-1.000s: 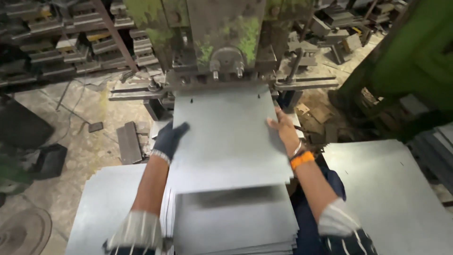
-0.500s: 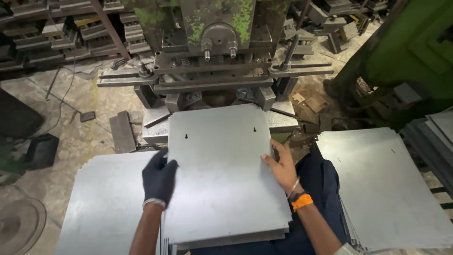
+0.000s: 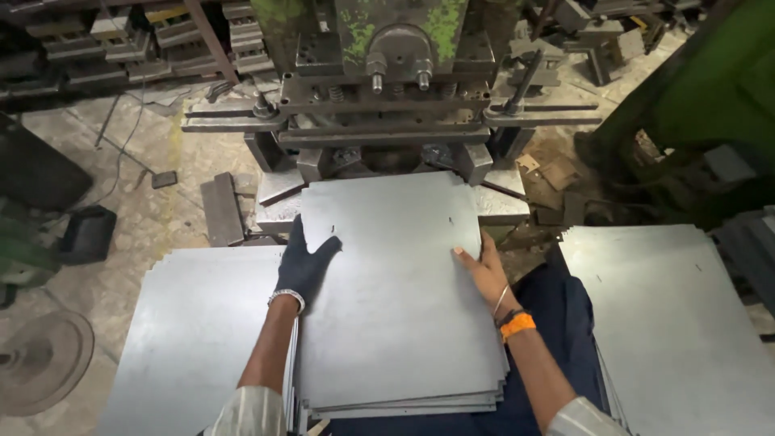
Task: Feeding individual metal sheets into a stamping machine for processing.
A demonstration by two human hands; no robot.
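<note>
We wear a dark knitted glove on our left hand, covering it fully from fingertips to wrist, its fabric a deep navy or black. Just below its cuff sits a thin bracelet of pale, silvery beads. Our right hand is bare. On that wrist we wear a slim metal bangle, then a dark band, and next to it a bright orange wristband. Both forearms are bare up to light-coloured sleeves, whitish with faint stripes, rolled or pushed up near the elbows. Dark blue trousers cover our legs at the lower right.
</note>
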